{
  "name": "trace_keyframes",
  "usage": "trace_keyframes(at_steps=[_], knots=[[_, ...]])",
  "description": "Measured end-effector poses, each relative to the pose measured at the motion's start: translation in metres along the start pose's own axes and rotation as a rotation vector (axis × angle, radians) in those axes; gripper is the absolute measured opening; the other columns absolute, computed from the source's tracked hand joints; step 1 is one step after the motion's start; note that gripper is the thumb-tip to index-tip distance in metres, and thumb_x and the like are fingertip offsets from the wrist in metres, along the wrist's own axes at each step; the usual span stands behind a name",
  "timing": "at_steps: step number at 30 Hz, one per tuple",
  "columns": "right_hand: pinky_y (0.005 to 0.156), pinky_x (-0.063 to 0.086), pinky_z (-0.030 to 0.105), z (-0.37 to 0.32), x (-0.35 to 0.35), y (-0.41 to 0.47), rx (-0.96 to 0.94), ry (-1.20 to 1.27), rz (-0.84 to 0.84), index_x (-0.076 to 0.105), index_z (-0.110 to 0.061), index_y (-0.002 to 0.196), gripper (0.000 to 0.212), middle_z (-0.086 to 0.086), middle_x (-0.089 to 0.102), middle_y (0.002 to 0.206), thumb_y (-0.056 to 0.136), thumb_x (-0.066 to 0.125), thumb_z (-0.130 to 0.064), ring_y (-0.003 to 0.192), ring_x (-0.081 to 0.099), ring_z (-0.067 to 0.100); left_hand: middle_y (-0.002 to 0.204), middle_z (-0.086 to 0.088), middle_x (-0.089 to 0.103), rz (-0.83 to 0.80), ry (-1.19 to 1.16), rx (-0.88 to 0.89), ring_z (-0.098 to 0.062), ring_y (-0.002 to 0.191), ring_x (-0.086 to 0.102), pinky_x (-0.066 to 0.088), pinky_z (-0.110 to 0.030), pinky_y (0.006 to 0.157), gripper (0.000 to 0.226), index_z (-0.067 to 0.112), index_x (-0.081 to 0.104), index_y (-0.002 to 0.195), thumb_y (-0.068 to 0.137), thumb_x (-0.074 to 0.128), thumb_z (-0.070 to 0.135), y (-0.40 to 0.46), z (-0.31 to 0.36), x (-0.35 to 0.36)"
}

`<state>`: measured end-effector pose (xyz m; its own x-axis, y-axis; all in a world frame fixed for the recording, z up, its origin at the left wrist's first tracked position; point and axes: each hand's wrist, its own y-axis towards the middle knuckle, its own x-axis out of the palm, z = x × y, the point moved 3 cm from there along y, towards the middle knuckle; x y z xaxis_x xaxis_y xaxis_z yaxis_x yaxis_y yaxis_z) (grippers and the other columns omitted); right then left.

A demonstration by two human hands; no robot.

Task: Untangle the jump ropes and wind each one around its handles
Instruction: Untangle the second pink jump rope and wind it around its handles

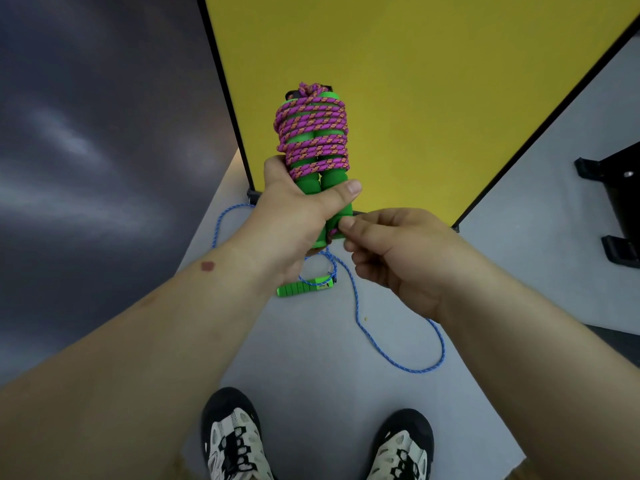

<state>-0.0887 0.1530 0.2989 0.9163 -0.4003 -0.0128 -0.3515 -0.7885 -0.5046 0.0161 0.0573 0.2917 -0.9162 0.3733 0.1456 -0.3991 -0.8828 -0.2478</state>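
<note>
A person stands over a pale grey floor [311, 358], both bare forearms stretched forward and the two hands meeting in mid-air above it. The left hand [294, 216] is wrapped around the lower half of a pair of green foam handles [320, 183] held side by side and upright, thumb laid across their front, fingers hidden behind. A pink-and-orange rope [313, 133] is coiled in many turns around the upper part of the handles and ends in a knot at the top. The right hand [391, 258] comes in from the right just below the left thumb, its thumb and forefinger pinching a short bit of the pink rope at the handles' lower end, the other fingers curled under.

On the floor below the hands lies a blue rope [360, 317], looping loosely towards the black-framed yellow panel [433, 81] at the floor's far edge, with one green plastic handle [304, 287] lying flat. Two black-and-cream shoes [235, 441] stand at the near edge.
</note>
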Motion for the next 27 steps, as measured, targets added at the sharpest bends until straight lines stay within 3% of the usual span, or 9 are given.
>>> trace_keyframes(at_steps=[3, 5, 9, 12, 15, 18, 20, 27], knots=[[0.071, 0.058, 0.041, 0.000, -0.001, 0.001, -0.171, -0.371, 0.057, 0.070, -0.019, 0.090, 0.026, 0.007, 0.067, 0.076, 0.092, 0.066, -0.044, 0.066, 0.063, 0.020, 0.095, -0.004, 0.067, -0.012, -0.014, -0.053, -0.020, 0.072, 0.067, 0.054, -0.032, 0.059, 0.057, 0.020, 0.046, 0.122, 0.080, 0.084, 0.017, 0.001, -0.001, -0.001], [0.074, 0.056, 0.043, 0.001, 0.001, -0.001, -0.276, -0.475, 0.095, 0.067, -0.019, 0.091, 0.030, 0.009, 0.071, 0.086, 0.094, 0.060, -0.048, 0.076, 0.067, 0.023, 0.097, -0.005, 0.068, -0.028, -0.013, -0.093, -0.023, 0.074, 0.067, 0.055, -0.037, 0.062, 0.053, 0.022, 0.048, 0.119, 0.080, 0.084, 0.020, 0.001, -0.002, -0.002], [0.071, 0.052, 0.043, 0.003, 0.002, -0.004, -0.422, -0.415, 0.170, 0.067, -0.017, 0.089, 0.030, 0.011, 0.070, 0.086, 0.096, 0.060, -0.045, 0.081, 0.066, 0.028, 0.101, -0.005, 0.068, -0.049, -0.032, -0.178, -0.023, 0.073, 0.066, 0.057, -0.040, 0.066, 0.051, 0.025, 0.048, 0.118, 0.082, 0.083, 0.023, 0.001, 0.000, -0.001], [0.065, 0.050, 0.036, 0.007, 0.003, -0.002, -0.465, -0.402, 0.214, 0.065, -0.020, 0.091, 0.025, 0.007, 0.068, 0.082, 0.095, 0.061, -0.045, 0.078, 0.063, 0.022, 0.099, -0.003, 0.067, -0.056, -0.044, -0.199, -0.020, 0.066, 0.065, 0.057, -0.038, 0.065, 0.051, 0.023, 0.047, 0.122, 0.084, 0.081, 0.022, -0.001, 0.001, 0.000], [0.063, 0.051, 0.030, 0.011, 0.003, 0.002, -0.427, -0.388, 0.211, 0.058, -0.029, 0.106, 0.020, 0.000, 0.069, 0.083, 0.095, 0.061, -0.045, 0.075, 0.063, 0.013, 0.107, -0.009, 0.068, -0.061, -0.046, -0.223, -0.025, 0.078, 0.068, 0.061, -0.046, 0.073, 0.051, 0.019, 0.046, 0.127, 0.087, 0.078, 0.018, -0.001, -0.005, 0.002], [0.075, 0.056, 0.041, 0.013, -0.001, 0.007, -0.406, -0.408, 0.170, 0.062, -0.026, 0.103, 0.020, 0.001, 0.070, 0.086, 0.098, 0.056, -0.044, 0.081, 0.066, 0.017, 0.111, -0.016, 0.067, -0.067, -0.076, -0.233, -0.033, 0.088, 0.071, 0.057, -0.055, 0.082, 0.051, 0.014, 0.047, 0.131, 0.088, 0.073, 0.013, 0.000, -0.009, 0.003], [0.079, 0.056, 0.048, 0.012, -0.003, 0.008, -0.403, -0.392, 0.136, 0.065, -0.026, 0.100, 0.020, 0.001, 0.071, 0.086, 0.099, 0.055, -0.043, 0.084, 0.067, 0.021, 0.104, -0.013, 0.068, -0.058, -0.067, -0.217, -0.031, 0.082, 0.069, 0.057, -0.052, 0.080, 0.049, 0.012, 0.048, 0.131, 0.089, 0.072, 0.012, 0.002, -0.009, 0.003], [0.077, 0.055, 0.052, 0.013, -0.006, 0.006, -0.431, -0.340, 0.152, 0.066, -0.028, 0.094, 0.023, 0.004, 0.070, 0.084, 0.099, 0.053, -0.047, 0.082, 0.065, 0.025, 0.106, -0.013, 0.068, -0.085, -0.113, -0.314, -0.025, 0.076, 0.068, 0.057, -0.039, 0.064, 0.046, 0.011, 0.048, 0.134, 0.093, 0.069, 0.014, 0.002, -0.014, 0.002]])
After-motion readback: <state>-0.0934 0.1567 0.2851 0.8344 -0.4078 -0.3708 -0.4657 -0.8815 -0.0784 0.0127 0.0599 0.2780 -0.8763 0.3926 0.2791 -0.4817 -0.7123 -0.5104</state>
